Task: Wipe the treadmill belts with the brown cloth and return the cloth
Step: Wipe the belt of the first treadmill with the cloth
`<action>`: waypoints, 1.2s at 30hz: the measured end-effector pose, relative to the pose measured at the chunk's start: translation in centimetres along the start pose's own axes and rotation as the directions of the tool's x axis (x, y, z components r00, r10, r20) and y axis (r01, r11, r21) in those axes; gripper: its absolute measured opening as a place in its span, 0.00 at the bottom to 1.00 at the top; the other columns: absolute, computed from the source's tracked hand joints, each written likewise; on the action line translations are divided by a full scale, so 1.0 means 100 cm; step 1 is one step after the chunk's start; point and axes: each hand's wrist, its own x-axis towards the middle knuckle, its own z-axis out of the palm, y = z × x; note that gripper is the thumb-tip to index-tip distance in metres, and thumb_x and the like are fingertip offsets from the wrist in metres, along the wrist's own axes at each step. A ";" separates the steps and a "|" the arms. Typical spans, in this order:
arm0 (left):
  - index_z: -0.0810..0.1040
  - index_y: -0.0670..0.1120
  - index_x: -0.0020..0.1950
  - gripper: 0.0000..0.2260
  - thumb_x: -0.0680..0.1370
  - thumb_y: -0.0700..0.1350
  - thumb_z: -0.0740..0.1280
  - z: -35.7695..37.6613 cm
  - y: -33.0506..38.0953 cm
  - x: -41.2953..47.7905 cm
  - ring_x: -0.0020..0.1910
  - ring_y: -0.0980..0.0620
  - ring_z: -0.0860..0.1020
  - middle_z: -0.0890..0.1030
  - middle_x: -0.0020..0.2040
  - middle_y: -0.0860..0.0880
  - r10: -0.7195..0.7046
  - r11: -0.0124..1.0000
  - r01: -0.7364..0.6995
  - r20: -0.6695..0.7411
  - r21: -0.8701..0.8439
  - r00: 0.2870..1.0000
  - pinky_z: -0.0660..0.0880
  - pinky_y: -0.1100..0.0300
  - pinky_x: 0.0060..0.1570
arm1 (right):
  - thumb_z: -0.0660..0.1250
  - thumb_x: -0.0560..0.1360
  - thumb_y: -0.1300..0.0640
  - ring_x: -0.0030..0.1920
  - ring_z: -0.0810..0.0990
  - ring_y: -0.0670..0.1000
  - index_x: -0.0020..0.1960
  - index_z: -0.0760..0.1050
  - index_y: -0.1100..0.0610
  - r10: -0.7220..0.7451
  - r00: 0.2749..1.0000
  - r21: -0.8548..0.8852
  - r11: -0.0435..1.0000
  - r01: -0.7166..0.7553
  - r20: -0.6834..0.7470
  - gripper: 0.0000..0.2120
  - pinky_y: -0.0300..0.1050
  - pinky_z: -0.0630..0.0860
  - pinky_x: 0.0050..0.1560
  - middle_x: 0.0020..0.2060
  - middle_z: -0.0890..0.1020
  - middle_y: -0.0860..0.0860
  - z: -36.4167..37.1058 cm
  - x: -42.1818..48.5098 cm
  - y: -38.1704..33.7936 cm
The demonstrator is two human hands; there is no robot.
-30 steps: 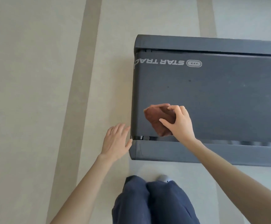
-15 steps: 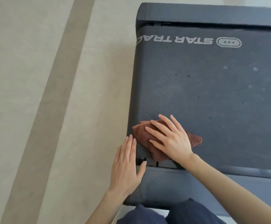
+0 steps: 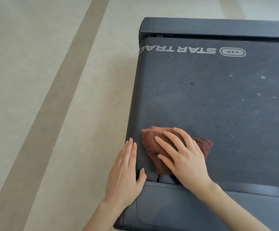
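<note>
Most of the left side is pale beige floor [image 3: 35, 97], crossed by 2 darker tan stripes [image 3: 57, 100] running diagonally. On the right stands a dark grey treadmill [image 3: 218, 28], seen from above at its end. Its wide black textured belt [image 3: 202, 105] carries white upside-down lettering "STAR TRAC" [image 3: 178, 50] and, beside that, an oval logo with 3 arrowheads [image 3: 232, 52]. A smooth dark plastic end cover [image 3: 185, 205] closes the near edge of the deck.

The right hand [image 3: 185, 160] lies palm down on the belt's near left corner, its fingers spread and nearly straight. Its grip is flat: it presses on the crumpled brown terry cloth [image 3: 153, 140] rather than curling round it. The cloth sits on the belt under that hand, 1 corner sticking out to the right of the knuckles and its bulk showing past the fingertips.

The left hand [image 3: 123, 177] rests just beside it on the treadmill's left edge, fingers straight and together, grip slack and holding nothing, thumb at the gap between belt and end cover.

Several small pale specks [image 3: 262, 77] dot the belt's far right part, well apart from the cloth.
</note>
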 end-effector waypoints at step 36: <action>0.46 0.47 0.77 0.30 0.79 0.60 0.44 0.028 0.062 0.106 0.76 0.52 0.41 0.46 0.78 0.51 0.352 0.921 -0.340 -0.033 0.190 0.935 0.40 0.51 0.74 | 0.60 0.74 0.38 0.44 0.72 0.55 0.49 0.77 0.42 0.321 0.938 -0.265 0.900 -0.345 -0.130 0.12 0.48 0.65 0.40 0.43 0.76 0.47 -0.028 -0.072 0.070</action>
